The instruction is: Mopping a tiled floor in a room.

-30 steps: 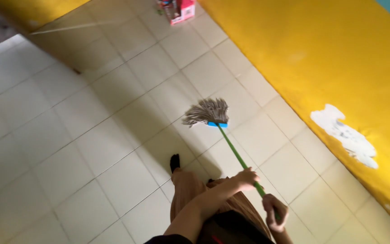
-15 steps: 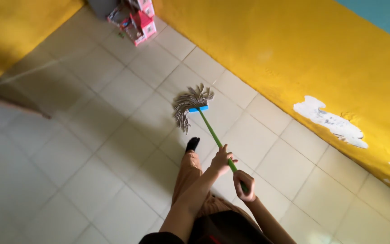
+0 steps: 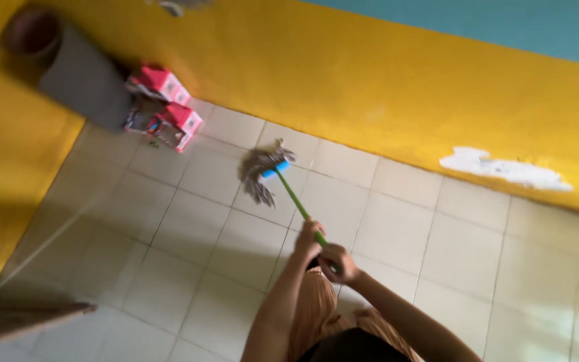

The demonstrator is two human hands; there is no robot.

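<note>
I hold a mop with a green handle (image 3: pixel 294 200), a blue clamp and a grey string head (image 3: pixel 261 171). The head rests on the pale tiled floor (image 3: pixel 189 255) close to the yellow wall. My left hand (image 3: pixel 308 239) grips the handle higher up toward the head. Just behind it, my right hand (image 3: pixel 337 262) is closed round the handle's end. Both arms reach forward over my tan trousers (image 3: pixel 313 305).
The yellow wall (image 3: pixel 370 74) has a white patch of flaked paint (image 3: pixel 500 169). Pink and red boxes (image 3: pixel 162 107) lie in the corner beside a grey cylinder (image 3: pixel 82 77). A brown board edge (image 3: pixel 21 318) juts in at lower left.
The view has swung left, bringing the corner with the boxes into sight. The mop head has been pushed forward toward the wall, and my hands have closed up together on the handle.
</note>
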